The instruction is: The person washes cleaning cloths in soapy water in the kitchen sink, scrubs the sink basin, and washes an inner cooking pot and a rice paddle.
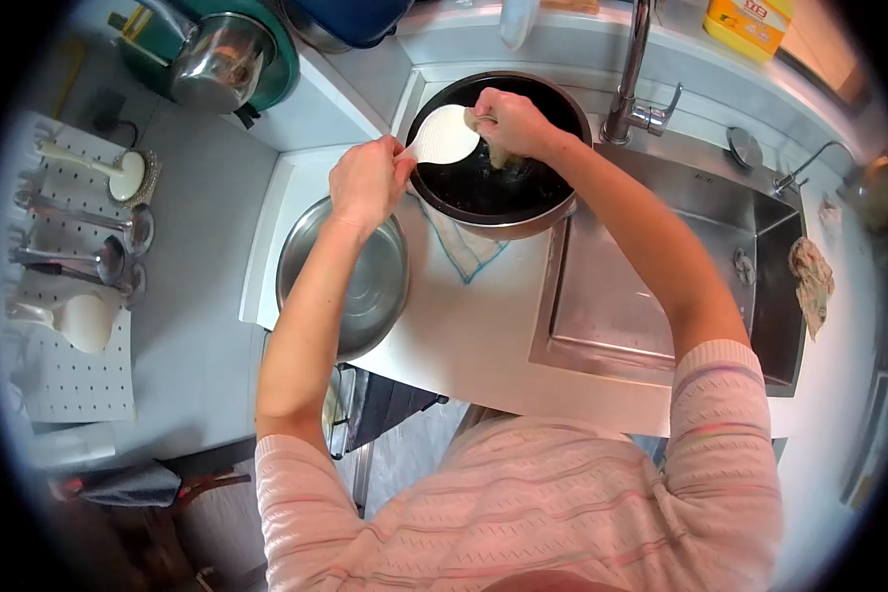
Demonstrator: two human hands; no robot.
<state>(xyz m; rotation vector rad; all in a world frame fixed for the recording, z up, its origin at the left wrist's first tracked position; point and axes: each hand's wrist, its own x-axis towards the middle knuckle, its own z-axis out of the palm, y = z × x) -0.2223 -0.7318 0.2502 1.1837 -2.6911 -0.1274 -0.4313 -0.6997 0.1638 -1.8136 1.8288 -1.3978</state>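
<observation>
A large dark pot (pixel 483 202) stands on the counter beside the sink, its inside black. Over it, my left hand (pixel 367 178) grips the handle of a white rice paddle (pixel 446 135), whose flat blade points to the right. My right hand (pixel 513 120) is closed at the blade's far edge, above the pot. A small yellowish-brown piece (pixel 503 156) shows below its fingers; what it is and whether my fingers hold it I cannot make out. Left of the pot, under my left forearm, sits a metal bowl (pixel 370 286).
A folded cloth (pixel 464 247) lies partly under the pot. To the right are a steel sink (pixel 622 321), a faucet (pixel 627 109) and a crumpled rag (pixel 811 281). Ladles (pixel 109 257) hang on a pegboard at left. A yellow bottle (pixel 747 25) stands at the back.
</observation>
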